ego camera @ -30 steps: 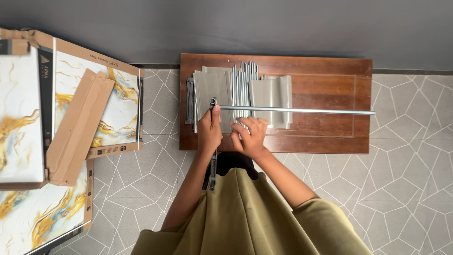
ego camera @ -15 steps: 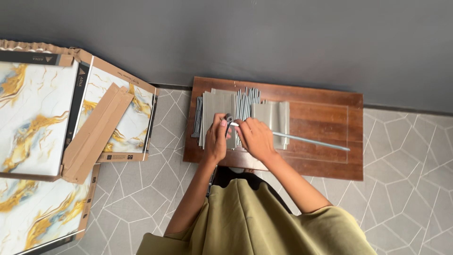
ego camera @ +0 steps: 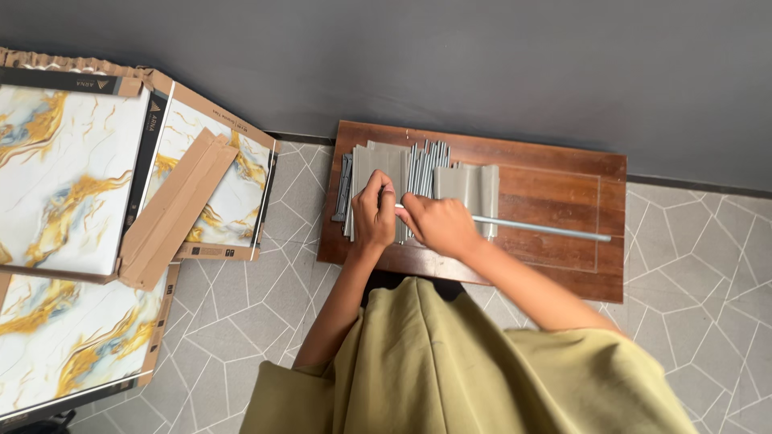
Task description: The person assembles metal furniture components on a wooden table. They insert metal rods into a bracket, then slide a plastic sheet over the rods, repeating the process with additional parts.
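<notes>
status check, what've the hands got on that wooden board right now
Left hand and right hand both closed on the near end of a long metal rod. Rod lies across the wooden board. Grey panels and spare rods stacked underneath.

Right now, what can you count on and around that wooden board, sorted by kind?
Long metal rod, held by both hands: 1
Grey panel pieces clearly apart on the wooden board: 2
Bundle of thin metal rods: 1 (rods too many to count)
Marble-pattern tiles in cardboard boxes: 3
Total: 7

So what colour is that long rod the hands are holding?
Silver-grey metal; the long rod shows best in the head view, lying across the brown wooden board.
</notes>
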